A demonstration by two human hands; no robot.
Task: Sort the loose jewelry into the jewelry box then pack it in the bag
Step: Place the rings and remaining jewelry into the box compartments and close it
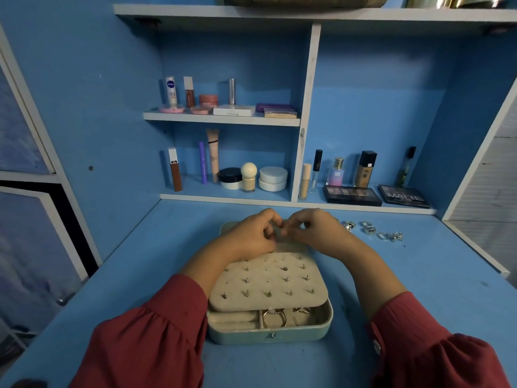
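Nearest to me, my two dark red sleeves (156,340), gathered at the cuff, frame the jewelry box (270,329). The box is pale green, rounded at the corners, with a small metal stud at its front wall. It sits open on the blue desk (419,289). Its lower tray shows cream, felt-like dividers, with thin rings (275,317) lying in the middle compartments. A cream padded panel (268,278) covers most of the tray; it is dotted with rows of small metal studs standing in punched holes.

Beyond the panel, my left hand (249,236) and right hand (313,231) meet over the far part of the box, fingers curled and fingertips drawn together. I cannot tell what, if anything, they pinch; the item is too small or hidden behind the fingers. The far edge of the box is largely covered by both hands.

To the right of my right hand, a loose cluster of silver jewelry (372,229) lies on the desk, shapes hard to make out.

The desk surface is painted blue, matte, with scuff marks. Behind it, white-edged shelves (221,119) hold cosmetics: tubes, jars, bottles and two dark palettes (352,195). The top shelf's contents are cut off. At left, framed panels are blurred.
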